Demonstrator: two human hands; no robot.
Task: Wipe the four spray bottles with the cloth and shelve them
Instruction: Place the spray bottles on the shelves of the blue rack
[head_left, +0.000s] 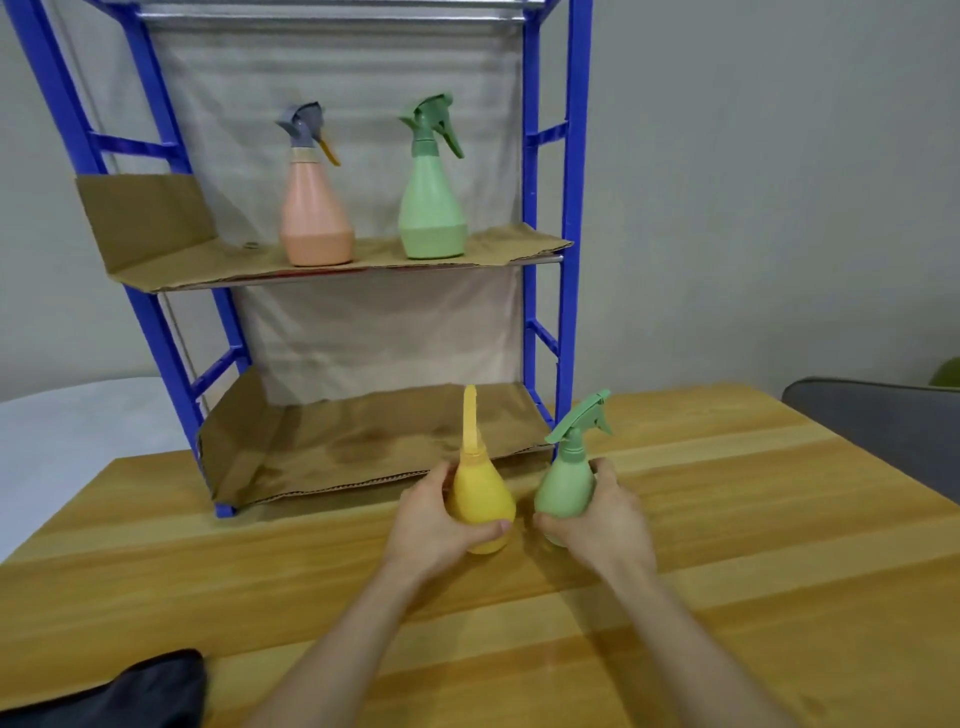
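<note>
My left hand (434, 519) grips a yellow spray bottle (480, 491) that stands on the wooden table (727, 545) in front of the shelf. My right hand (602, 519) grips a small green spray bottle (569, 480) just to its right. On the middle shelf (208, 260) of the blue rack (569, 156) a pink spray bottle (314, 208) and a tall green spray bottle (432, 197) stand upright, side by side. A dark cloth (130, 691) lies at the table's near left corner, away from both hands.
The rack's bottom shelf (337, 447) is lined with brown cardboard and holds nothing. A grey chair back (883, 431) shows at the right edge. A white surface (78, 426) lies to the left of the table.
</note>
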